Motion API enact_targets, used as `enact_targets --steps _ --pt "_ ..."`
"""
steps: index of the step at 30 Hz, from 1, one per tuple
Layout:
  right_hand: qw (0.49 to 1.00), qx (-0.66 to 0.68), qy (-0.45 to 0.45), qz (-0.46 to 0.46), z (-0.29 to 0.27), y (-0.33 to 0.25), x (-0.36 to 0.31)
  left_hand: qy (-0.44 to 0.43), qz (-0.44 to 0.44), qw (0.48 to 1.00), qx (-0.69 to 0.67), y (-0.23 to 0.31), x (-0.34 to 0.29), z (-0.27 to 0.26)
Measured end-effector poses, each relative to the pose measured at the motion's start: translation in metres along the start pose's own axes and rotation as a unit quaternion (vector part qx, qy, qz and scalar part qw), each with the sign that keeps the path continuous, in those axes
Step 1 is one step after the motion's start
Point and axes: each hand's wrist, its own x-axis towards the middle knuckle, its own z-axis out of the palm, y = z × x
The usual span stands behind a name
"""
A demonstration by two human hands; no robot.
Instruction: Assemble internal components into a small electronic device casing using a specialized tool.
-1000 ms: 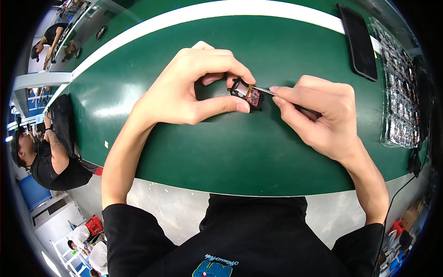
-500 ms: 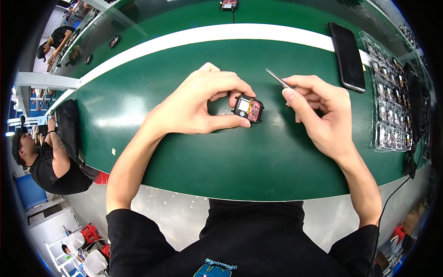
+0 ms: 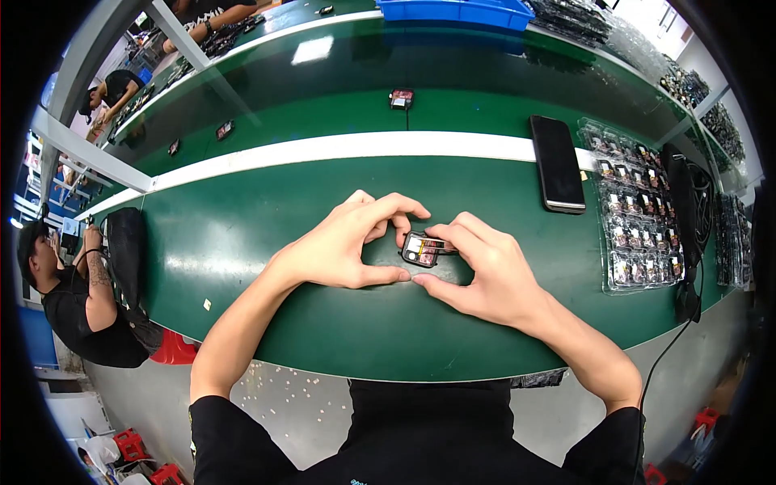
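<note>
Far left: a seated co-worker in a black cap and black short-sleeved shirt point(image 3: 69, 299), beside a dark, soft-looking black bundle point(image 3: 126, 252) at the bench end; a red plastic stool point(image 3: 172, 349) shows below.
Bench left: a small, pale yellow square scrap point(image 3: 207, 305) on your glossy dark green bench top point(image 3: 347, 339).
Left hand: your bare left hand point(image 3: 343, 252) curves in a wide C, index finger and thumb well apart; a curled finger meets the device's upper left edge — you cannot tell how firm the grip is.
Device: the small, black-framed rounded device with a white patch, yellow strip and red part point(image 3: 419, 249) is between your two hands, near the middle of the bench.
Right hand: your bare right hand point(image 3: 497, 271) closes in from the other side, forefinger at the device's right edge, thumb just below; a thin metallic sliver point(image 3: 443, 246) shows by the fingers — whether it is gripped, you cannot tell.
Right side: a black rectangular phone point(image 3: 558, 166), a clear plastic tray point(image 3: 638, 287) with rows of small parts, then coiled black cables point(image 3: 693, 206).
</note>
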Motion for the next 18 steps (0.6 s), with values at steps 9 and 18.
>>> enact_targets --steps 9,18 --pt "0.998 -0.028 -0.034 0.052 -0.010 -0.001 -0.004 -0.031 0.022 0.999 -0.020 0.004 0.009 -0.007" --pt "0.990 -0.106 0.091 0.030 -0.073 -0.014 -0.045 0.176 -0.032 0.976 0.126 -0.027 0.088 -0.046"
